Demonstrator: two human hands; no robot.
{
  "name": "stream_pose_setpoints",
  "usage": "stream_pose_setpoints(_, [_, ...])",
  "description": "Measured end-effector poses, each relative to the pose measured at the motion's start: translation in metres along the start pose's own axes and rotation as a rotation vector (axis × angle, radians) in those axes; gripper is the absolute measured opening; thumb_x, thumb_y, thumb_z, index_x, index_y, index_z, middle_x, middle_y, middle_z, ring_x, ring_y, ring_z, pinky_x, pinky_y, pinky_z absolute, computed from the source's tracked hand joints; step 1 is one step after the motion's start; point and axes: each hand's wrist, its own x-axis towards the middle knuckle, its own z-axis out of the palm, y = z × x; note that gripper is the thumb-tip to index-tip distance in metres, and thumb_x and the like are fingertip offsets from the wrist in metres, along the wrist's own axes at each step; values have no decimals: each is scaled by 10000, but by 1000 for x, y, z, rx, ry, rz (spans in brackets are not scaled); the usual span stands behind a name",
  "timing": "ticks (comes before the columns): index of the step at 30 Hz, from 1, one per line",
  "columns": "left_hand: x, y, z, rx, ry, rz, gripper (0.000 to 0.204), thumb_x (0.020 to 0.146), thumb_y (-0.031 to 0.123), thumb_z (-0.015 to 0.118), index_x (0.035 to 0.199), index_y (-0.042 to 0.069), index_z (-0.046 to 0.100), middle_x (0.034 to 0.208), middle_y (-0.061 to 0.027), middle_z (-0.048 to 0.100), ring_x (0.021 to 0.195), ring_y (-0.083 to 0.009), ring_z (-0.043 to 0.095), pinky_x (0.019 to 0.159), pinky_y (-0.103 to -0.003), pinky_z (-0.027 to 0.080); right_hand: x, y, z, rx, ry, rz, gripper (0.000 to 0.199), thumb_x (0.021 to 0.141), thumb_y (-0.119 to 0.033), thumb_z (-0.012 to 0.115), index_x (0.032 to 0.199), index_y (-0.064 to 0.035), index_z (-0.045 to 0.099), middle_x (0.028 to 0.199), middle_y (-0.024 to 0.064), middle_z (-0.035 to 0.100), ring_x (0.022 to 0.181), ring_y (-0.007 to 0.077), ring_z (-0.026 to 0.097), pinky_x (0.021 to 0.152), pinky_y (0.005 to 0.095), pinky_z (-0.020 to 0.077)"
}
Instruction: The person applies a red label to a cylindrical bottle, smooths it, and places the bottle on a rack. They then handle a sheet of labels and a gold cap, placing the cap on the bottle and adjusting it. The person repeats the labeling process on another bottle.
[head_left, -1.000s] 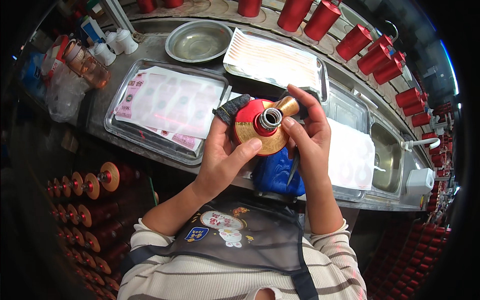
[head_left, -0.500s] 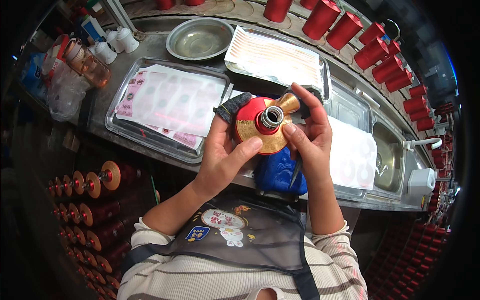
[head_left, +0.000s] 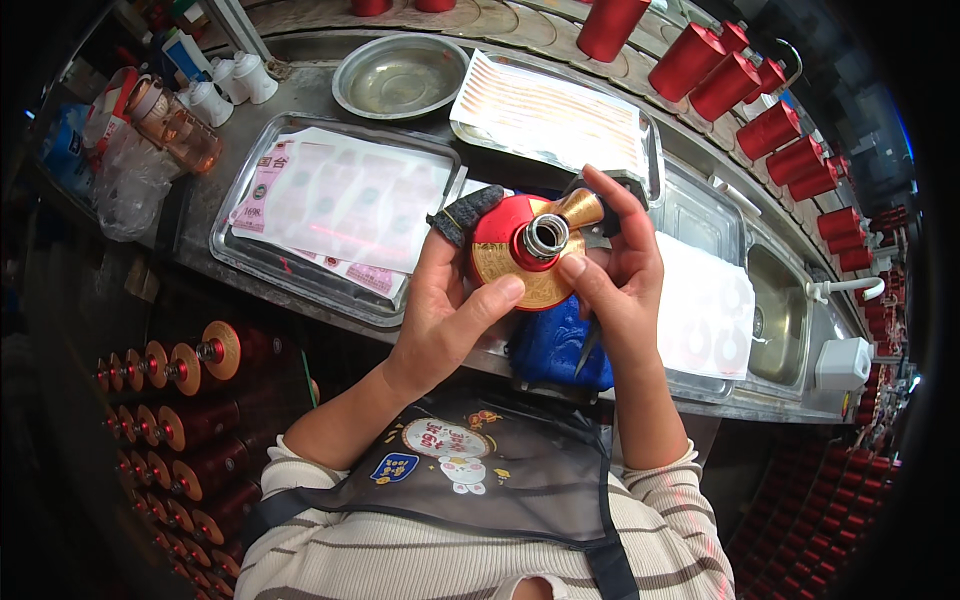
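Snugly, left hand (head_left: 440, 322) and right hand (head_left: 628, 285) clasp a round, glossy, gold-labelled red bottle (head_left: 502, 224).

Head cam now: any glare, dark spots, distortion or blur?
Head view: glare washes out the far sheet and the right-hand sheet; head view: lower-left bottles sit in dim light; head view: counter edge bends, corners go black; head view: held bottle looks fairly sharp, no obvious motion blur.

Left forearm (head_left: 345, 412): slanted up to the right | left hand (head_left: 437, 312): curled, thumb (head_left: 494, 300) laid toward the right | right forearm (head_left: 653, 412): held steeper | right hand (head_left: 630, 285): index finger (head_left: 617, 197) raised, thumb (head_left: 590, 281) angled inward | hands: held near each other, apart
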Motion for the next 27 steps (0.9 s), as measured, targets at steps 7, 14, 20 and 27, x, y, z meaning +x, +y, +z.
stream_pose_setpoints(7, [0,0,0,6,15,-3,625,925,62,641,1468,35,332,1392,-118,475,1272,-183,502,1099,-357,404,0,2,-4,-29,-27,-15,696,873,-59,706,1486,1,383,1281,94,568,831,58,639,704,182,497])
stream_pose_setpoints(14, [2,2,-1,43,17,-9,634,916,57,658,1462,27,336,1383,-129,488,1273,-189,510,1096,-361,416,1,5,-2,-29,-17,-38,717,846,-66,718,1488,-30,400,1204,39,584,719,0,550,626,159,428])
stream_pose_setpoints(20, [2,3,7,63,63,-30,660,894,57,705,1447,28,346,1361,-127,507,1244,-185,536,1069,-349,446,0,10,-3,-85,-25,-87,738,832,-66,734,1492,-44,406,1132,-4,585,626,-23,454,571,152,362])
stream_pose_setpoints(27, [4,4,6,54,42,-30,665,887,55,710,1445,35,347,1352,-123,513,1245,-184,535,1064,-352,451,0,12,-6,-46,-41,-91,728,841,-78,730,1491,-39,404,1184,24,575,667,-11,499,601,152,386])
